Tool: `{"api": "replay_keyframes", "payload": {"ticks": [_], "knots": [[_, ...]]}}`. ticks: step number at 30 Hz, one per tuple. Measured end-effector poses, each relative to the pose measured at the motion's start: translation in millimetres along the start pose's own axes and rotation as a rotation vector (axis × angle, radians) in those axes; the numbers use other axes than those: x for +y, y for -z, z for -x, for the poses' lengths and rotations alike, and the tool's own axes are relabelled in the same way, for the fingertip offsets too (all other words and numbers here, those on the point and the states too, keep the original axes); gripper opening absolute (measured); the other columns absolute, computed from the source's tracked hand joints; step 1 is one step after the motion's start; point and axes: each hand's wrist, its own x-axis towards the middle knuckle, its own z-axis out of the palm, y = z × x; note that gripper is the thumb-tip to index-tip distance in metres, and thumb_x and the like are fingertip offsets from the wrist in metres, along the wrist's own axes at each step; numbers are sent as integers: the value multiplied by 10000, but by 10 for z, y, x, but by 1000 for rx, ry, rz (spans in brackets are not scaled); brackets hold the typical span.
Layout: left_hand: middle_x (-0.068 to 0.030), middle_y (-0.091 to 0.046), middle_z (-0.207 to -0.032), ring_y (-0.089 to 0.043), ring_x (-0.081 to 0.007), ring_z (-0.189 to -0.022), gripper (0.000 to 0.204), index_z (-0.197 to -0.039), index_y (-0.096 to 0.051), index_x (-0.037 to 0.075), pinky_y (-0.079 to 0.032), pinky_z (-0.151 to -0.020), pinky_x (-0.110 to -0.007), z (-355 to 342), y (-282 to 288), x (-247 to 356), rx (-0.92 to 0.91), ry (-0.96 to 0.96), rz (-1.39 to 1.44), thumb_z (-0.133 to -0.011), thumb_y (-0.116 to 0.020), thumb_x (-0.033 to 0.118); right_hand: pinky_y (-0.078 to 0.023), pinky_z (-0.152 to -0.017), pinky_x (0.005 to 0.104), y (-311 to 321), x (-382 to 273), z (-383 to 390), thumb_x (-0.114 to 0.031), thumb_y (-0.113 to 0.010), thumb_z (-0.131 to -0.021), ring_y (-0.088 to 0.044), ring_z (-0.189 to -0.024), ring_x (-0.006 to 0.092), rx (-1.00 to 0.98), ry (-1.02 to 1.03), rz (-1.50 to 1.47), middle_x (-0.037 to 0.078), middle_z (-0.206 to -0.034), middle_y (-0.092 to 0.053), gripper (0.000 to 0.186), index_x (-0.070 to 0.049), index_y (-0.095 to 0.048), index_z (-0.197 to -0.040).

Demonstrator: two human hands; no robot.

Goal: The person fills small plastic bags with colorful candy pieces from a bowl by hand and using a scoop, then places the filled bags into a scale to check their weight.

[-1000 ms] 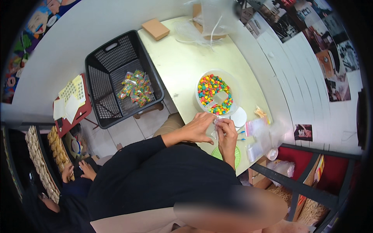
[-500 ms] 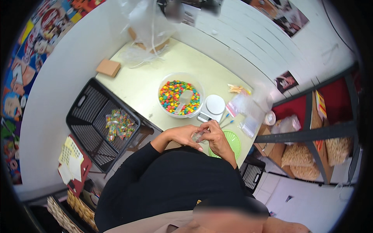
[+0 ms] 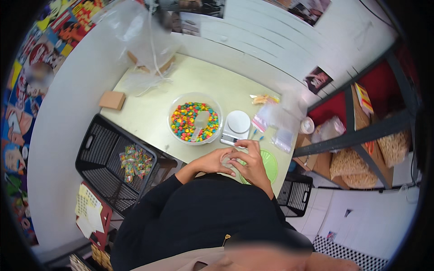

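Observation:
Close to my body, at the table's front edge, my left hand [image 3: 211, 161] curls round a small clear plastic bag [image 3: 226, 159]. The fingers of my right hand [image 3: 249, 161] bend in at the bag from the other side, thumb and fingertips on it. Beyond my hands stands a round clear tub [image 3: 219, 118] of small colourful candies [image 3: 183, 122], with a translucent scoop [image 3: 200, 123] lying on top. A white kitchen scale [image 3: 238, 123] sits to the tub's right. Partly behind my right hand is a light green round lid [image 3: 267, 167].
On the left, a black crate [image 3: 97, 167] holds several filled candy packets [image 3: 133, 162]. Clear bags [image 3: 284, 137] and blue-tipped sticks [image 3: 256, 133] lie at the table's right. A cardboard box [image 3: 112, 100] stands at the left corner. Shelves [image 3: 343, 144] hold large bags of pale snacks [image 3: 357, 168].
The view has shifted, so the table sits further left and lower. My right fingers have lifted and spread a little at the bag, while my left hand stays round it.

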Motion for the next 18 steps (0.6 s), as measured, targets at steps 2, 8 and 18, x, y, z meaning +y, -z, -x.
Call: {"api": "replay_keyframes", "payload": {"ticks": [2, 8, 18], "knots": [[-97, -619, -1183, -575, -203, -1140, 641, -1265, -555, 30, -449, -975, -347, 35, 4, -5, 145, -89, -5, -729, -875, 178, -441, -894, 405, 23, -45, -33, -62, -808, -712, -577, -1021, 305, 45, 43, 50, 71, -1048, -643, 206, -76, -720, -897], [-109, -623, -1192, -576, -228, -1171, 655, -1274, -550, 35, -440, -1008, -356, 192, 28, 12, 251, -89, -54, -713, -868, 146, -424, -836, 368, -101, -104, -142, -106, -787, -772, -641, -884, 234, -120, 124, 61, 33, -934, -697, 202, -74, -709, -956], [-76, -616, -983, -601, -189, -945, 543, -1134, -568, 41, -479, -861, -341, 623, 35, -427, 399, -74, -51, -717, -887, 177, -417, -795, 361, -424, -29, -598, -82, -715, -843, -624, -873, 280, -405, 171, -72, 69, -943, -688, 179, -54, -686, -1018]]}}
